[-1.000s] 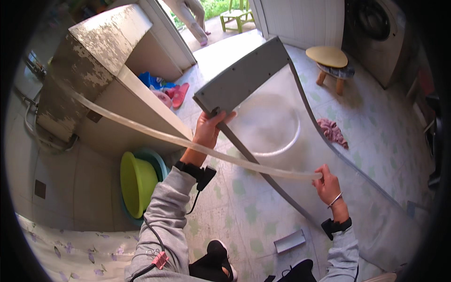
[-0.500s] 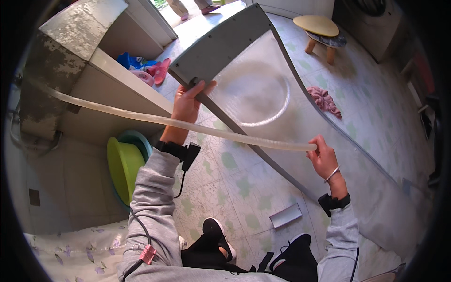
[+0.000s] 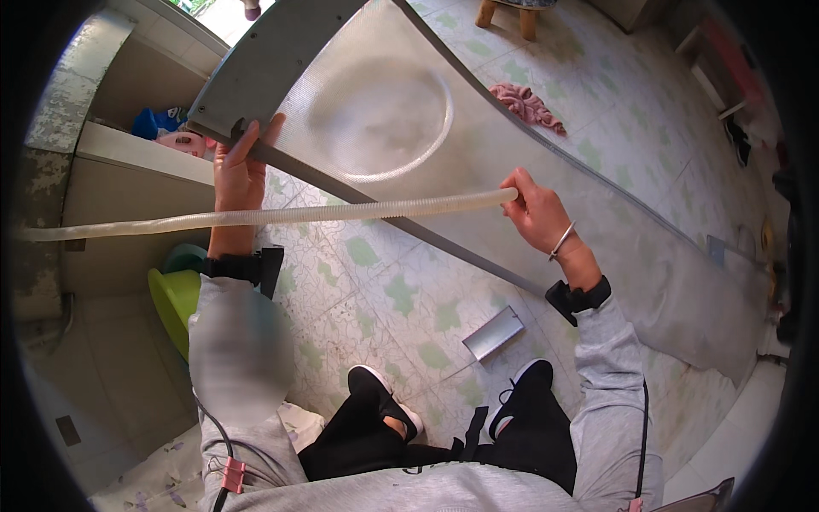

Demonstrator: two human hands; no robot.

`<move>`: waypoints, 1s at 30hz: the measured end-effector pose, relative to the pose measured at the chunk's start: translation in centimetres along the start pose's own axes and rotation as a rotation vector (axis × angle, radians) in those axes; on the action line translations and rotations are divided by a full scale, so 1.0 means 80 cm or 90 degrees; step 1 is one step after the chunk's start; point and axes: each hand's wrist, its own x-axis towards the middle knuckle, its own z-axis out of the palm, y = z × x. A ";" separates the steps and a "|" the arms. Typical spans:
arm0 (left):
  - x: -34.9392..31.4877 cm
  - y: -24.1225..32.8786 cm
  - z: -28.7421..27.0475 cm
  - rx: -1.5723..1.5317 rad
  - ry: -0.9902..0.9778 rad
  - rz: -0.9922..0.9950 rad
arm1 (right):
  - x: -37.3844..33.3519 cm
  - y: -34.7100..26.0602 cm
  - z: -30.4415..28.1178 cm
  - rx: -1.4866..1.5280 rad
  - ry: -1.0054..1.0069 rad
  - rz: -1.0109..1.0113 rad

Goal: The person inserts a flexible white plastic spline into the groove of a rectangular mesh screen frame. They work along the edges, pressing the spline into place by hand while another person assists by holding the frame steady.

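Observation:
Near the upper left, my left hand (image 3: 241, 175) is closed on the edge of a large grey-framed panel (image 3: 341, 175), close to its solid grey end. The panel tilts across the view, with a translucent, mesh-like sheet inside its frame and a pale ring on that sheet. In my right hand (image 3: 542, 209) is the end of a whitish corrugated hose (image 3: 375, 211), pinched between thumb and fingers in front of the panel. From there the hose crosses over my left wrist and runs off to the left edge of the view.
A small metal trough-shaped piece (image 3: 493, 334) lies on the patterned floor by my feet. Beyond the panel are a pink cloth (image 3: 529, 108) and a low wooden-legged stool (image 3: 517, 17). At left stand a lime-green basin (image 3: 173, 303) and a worn cabinet (image 3: 77, 85).
My view has shifted, so the panel, both hands and the stool appear farther left and higher. The hose now slopes slightly upward toward my right hand. Both grips stay the same.

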 end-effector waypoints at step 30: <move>0.117 -0.082 -0.140 0.547 -0.094 0.151 | 0.014 0.032 0.013 0.013 0.055 -0.063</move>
